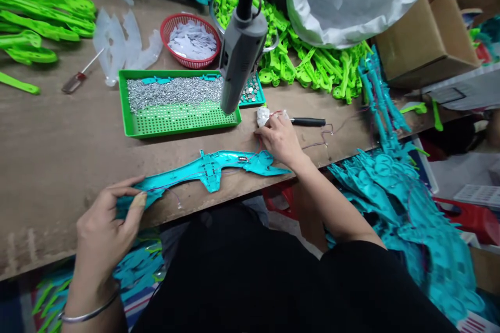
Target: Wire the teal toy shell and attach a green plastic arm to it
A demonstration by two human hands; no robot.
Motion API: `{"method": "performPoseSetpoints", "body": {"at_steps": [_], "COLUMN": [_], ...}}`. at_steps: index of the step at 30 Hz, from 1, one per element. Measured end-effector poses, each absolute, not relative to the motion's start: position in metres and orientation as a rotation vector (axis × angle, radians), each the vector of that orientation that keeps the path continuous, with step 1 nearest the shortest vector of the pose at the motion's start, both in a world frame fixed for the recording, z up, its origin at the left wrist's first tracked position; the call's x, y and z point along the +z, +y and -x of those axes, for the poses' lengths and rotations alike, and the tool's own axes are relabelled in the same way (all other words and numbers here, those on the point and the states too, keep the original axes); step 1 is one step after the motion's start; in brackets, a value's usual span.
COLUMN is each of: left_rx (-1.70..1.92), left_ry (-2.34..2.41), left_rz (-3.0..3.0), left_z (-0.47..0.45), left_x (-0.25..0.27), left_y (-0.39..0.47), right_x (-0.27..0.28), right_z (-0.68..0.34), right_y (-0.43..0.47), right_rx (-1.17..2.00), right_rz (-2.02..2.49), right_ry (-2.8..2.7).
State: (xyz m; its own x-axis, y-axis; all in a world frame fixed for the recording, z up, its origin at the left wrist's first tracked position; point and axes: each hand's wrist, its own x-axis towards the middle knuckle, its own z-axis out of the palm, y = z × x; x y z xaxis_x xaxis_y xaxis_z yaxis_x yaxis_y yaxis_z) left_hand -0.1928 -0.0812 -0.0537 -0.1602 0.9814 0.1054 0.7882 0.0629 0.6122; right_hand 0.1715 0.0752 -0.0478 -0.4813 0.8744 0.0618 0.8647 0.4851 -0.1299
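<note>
Brown worktop [78, 151]: left hand [109, 218] pinches turquoise shell [211, 169] at eight o'clock; right hand [282, 138], grip unclear, seemingly handles wires [259, 143] at two, probably next needing slack.

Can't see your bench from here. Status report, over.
Left hand pinching end of turquoise plastic shell. Right hand at white wad, hold unclear. Shell inner side up. Hanging gray tool partly hides green perforated tray.

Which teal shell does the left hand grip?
The long curved teal shell at the near edge of the table; its left end is pinched by the left hand. The piled teal shells at right have no hand on them.
</note>
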Motion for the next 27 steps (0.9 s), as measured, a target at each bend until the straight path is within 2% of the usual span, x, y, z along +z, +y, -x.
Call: {"method": "performPoseSetpoints", "body": {"at_steps": [5,9,12,15,17,21,27], "left_rx": [0.781,0.837,0.894,0.916,0.92,0.915,0.904], "left_ry": [1.985,1.914,1.834,1.768,1.791,1.926,2.016], "left_rz": [-1.828,-1.848,-1.92,-1.989,-1.956,-1.799,-1.533], "left_z": [0.198,0.199,0.196,0.195,0.195,0.196,0.205], "left_x": [-0.058,-0.058,-0.056,-0.054,-0.054,-0.056,-0.05], "left_y": [-0.081,-0.081,-0.081,-0.081,-0.082,-0.083,-0.088], "right_x": [-0.046,-0.044,-0.049,-0.05,-0.048,-0.044,-0.062], "right_z": [-0.163,-0.138,-0.131,-0.143,-0.155,-0.157,-0.128], "right_y": [0.06,0.039,0.029,0.026,0.026,0.026,0.029], "right_rx": [0.396,0.637,0.597,0.477,0.548,0.893,0.838], "right_rz": [1.137,1.245,1.43,1.401,1.269,1.068,1.239], "right_ry": [-2.346,-2.084,-1.891,-1.83,-1.842,-1.855,-1.93]}}
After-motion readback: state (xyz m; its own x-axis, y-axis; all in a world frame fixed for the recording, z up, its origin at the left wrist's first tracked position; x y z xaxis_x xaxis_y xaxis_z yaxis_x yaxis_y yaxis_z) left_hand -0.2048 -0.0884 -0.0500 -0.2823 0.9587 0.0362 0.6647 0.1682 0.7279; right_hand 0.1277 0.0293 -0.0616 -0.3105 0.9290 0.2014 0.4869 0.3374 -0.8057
